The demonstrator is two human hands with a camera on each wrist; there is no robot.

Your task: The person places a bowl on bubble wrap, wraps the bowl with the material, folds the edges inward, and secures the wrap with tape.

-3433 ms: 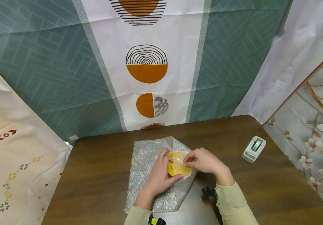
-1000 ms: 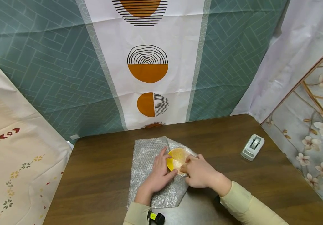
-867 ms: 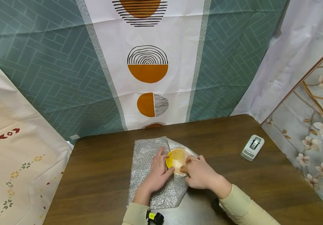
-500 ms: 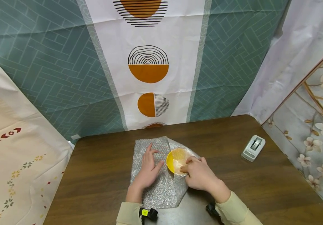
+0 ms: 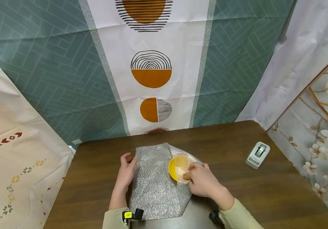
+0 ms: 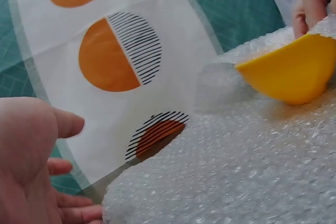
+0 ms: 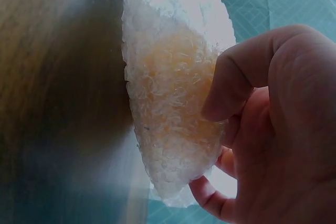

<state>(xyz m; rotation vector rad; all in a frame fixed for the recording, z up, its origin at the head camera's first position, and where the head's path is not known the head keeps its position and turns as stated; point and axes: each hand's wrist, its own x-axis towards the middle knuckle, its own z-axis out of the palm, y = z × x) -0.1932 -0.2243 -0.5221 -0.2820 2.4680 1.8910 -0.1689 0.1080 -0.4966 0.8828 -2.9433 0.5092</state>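
The yellow bowl (image 5: 172, 169) sits on the bubble wrap (image 5: 153, 187), on the tabletop (image 5: 101, 175). Some wrap folds over the bowl's right side. The right hand (image 5: 204, 182) pinches that wrap at the bowl's edge. The left hand (image 5: 125, 173) is loose, thumb spread, holding nothing, by the wrap's left edge. A white gadget (image 5: 257, 155) lies well apart, to the right.
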